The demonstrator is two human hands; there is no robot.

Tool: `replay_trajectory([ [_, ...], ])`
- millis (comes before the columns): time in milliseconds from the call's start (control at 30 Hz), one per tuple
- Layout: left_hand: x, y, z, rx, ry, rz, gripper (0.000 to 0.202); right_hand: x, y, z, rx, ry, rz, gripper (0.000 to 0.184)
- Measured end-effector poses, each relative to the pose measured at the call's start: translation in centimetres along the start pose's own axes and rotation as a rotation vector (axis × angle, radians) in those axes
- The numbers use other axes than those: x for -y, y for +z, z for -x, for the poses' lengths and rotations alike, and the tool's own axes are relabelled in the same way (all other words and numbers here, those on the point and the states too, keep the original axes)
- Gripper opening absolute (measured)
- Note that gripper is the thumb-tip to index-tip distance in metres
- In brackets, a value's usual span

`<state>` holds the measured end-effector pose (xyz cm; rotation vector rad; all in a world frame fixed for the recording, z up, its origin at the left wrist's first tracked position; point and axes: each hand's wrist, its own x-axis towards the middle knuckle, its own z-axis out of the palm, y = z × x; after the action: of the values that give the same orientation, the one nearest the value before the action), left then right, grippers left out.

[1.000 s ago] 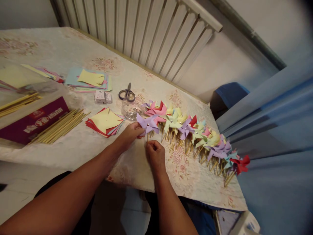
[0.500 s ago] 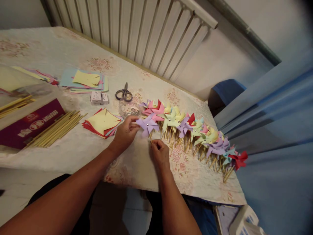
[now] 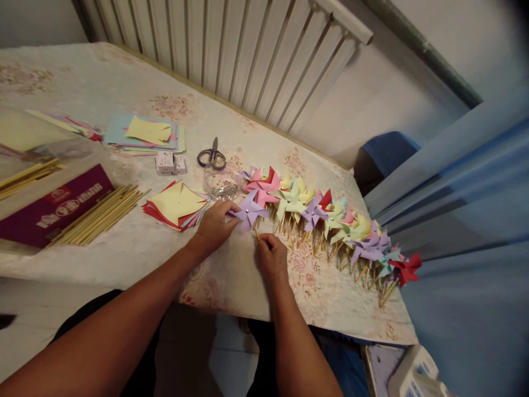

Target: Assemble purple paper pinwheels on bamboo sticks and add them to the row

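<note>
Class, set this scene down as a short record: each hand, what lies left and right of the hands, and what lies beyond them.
Left hand: fingertips at a purple pinwheel, grip unclear
Right hand: pinching that pinwheel's stick
Left: cut paper stack, bundled sticks
Right: row of coloured pinwheels
Beyond: scissors

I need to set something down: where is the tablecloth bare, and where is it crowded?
Bare tablecloth lies between scissors and radiator, and between pinwheel row and near table edge, right of the right hand. Crowded: around the left hand, between paper stack and held pinwheel.
</note>
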<state>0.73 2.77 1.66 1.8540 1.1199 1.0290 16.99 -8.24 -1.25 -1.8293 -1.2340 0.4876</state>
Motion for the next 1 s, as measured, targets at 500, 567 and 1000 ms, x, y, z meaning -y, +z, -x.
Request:
replay_trajectory([
  [500, 0.3, 0.27, -0.17, 0.03, -0.105, 0.078, 0.014, 0.23, 0.27, 0.14, 0.01, -0.005, -0.01, 0.018],
  [567, 0.31, 0.29, -0.13, 0.039, -0.113, 0.089, 0.014, 0.31, 0.24, 0.16, 0.015, -0.004, -0.017, 0.017],
  [1000, -0.08, 0.07, 0.18, 0.074, -0.128, 0.104, 0.015, 0.08, 0.5, 0.28, 0.024, 0.018, -0.028, 0.017],
])
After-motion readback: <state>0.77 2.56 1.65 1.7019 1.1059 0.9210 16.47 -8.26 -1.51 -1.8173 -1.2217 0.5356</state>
